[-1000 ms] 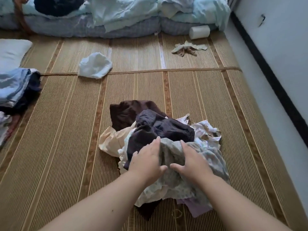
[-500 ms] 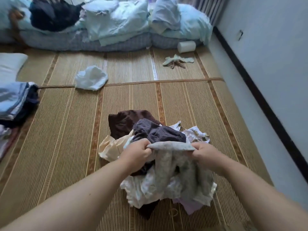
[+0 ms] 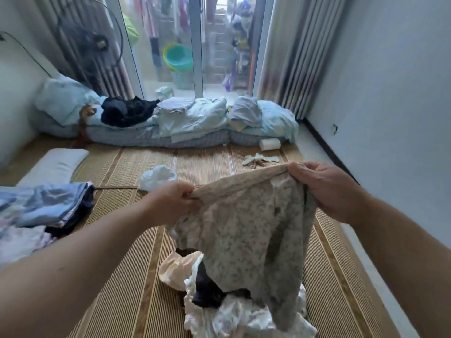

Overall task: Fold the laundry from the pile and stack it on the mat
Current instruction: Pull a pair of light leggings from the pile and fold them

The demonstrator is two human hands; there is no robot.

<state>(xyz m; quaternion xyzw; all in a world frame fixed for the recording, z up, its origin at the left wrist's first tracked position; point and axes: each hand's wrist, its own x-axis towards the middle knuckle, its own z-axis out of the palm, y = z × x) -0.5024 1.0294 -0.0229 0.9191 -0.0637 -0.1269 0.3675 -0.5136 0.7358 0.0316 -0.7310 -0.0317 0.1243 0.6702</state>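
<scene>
A woven straw mat [image 3: 117, 301] covers the floor from the near edge to the far end of the room, where rumpled pale blue bedding [image 3: 192, 118] lies in a row in front of a glass door [image 3: 195, 45]. Above the middle of the mat hangs a grey flowered garment [image 3: 244, 228], held up by its top edge and stretched between both hands. Its lower end droops onto the laundry pile [image 3: 219, 303], a heap of cream, white and dark pieces lying on the mat straight below. At the left edge a stack of folded clothes [image 3: 44, 208], blue on top, sits on the mat, and beyond it lies a white pillow [image 3: 53, 164]. The left hand [image 3: 170, 203] is clenched round one bunched corner of the garment's top edge. The right hand [image 3: 327, 189] grips the other corner with its fingers curled over the cloth, a little higher and further away. A crumpled white cloth [image 3: 157, 176] lies on the mat just beyond the left hand. A small beige rag [image 3: 258, 159] lies near the bedding, and a paper roll [image 3: 269, 143] rests beside it.
</scene>
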